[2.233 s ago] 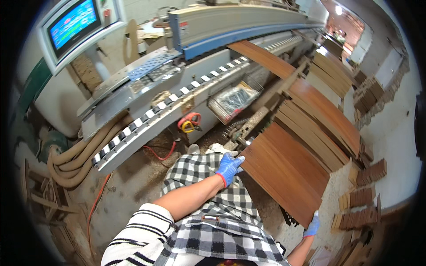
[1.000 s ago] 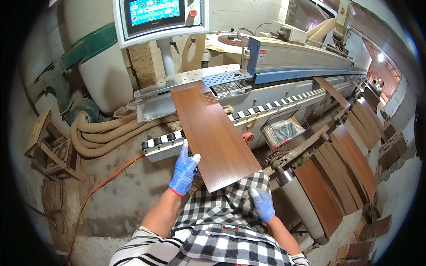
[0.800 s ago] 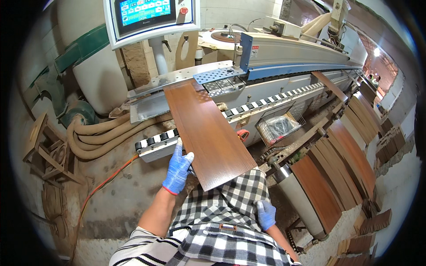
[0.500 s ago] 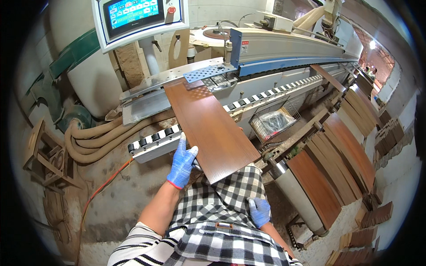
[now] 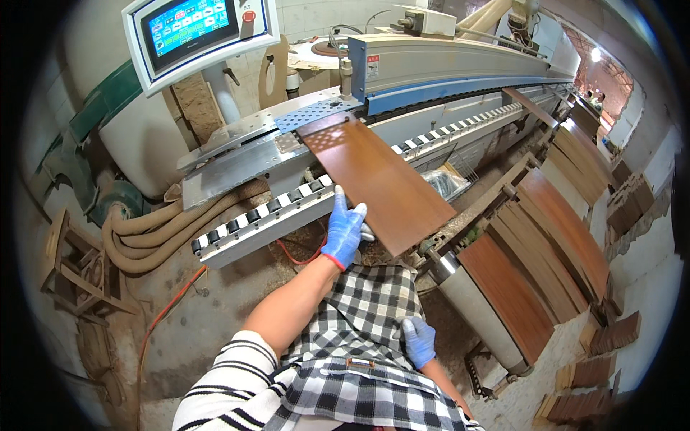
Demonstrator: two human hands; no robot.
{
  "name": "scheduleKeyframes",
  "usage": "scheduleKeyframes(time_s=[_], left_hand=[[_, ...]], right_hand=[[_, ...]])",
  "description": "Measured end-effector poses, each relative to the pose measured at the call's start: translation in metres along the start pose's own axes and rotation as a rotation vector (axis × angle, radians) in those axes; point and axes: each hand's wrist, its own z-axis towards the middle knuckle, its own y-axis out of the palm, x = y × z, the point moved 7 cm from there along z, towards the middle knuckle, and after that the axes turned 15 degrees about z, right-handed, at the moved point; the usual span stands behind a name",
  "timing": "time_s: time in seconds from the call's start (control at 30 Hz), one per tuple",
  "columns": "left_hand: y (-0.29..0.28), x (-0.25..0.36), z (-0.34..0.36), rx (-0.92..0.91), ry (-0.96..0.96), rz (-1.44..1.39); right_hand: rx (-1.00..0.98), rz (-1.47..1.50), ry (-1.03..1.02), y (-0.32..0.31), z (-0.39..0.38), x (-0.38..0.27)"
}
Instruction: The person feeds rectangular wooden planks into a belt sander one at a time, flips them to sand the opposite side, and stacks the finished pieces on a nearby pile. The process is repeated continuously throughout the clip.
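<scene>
My left hand, in a blue glove, grips the near left edge of a long reddish-brown board, with thumb and fingers at that edge. The board lies across the roller rail, its far end at a perforated blue plate beside the machine's feed opening. My right hand, also gloved, rests low against my checked apron with its fingers curled; whether it holds anything is hidden.
A control screen stands back left. Large hoses and a wooden stool are left. A wire basket hangs below the rail. Stacked boards lie on a conveyor at right, and people are far back.
Over the last second, my left hand has pushed the board rightward along the machine, and the board has moved with it. My right hand has stayed low by the apron.
</scene>
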Motion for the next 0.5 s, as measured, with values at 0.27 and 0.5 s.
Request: scheduleKeyframes(time_s=[0.27,0.5], left_hand=[[0.061,-0.004,0.043,-0.032,-0.062,0.022],[0.117,-0.031,0.091,-0.108,0.041,-0.308]], right_hand=[[0.515,0.332,0.048,-0.131,-0.019,0.012],[1.066,-0.049,-0.1,-0.311,-0.102,0.024]])
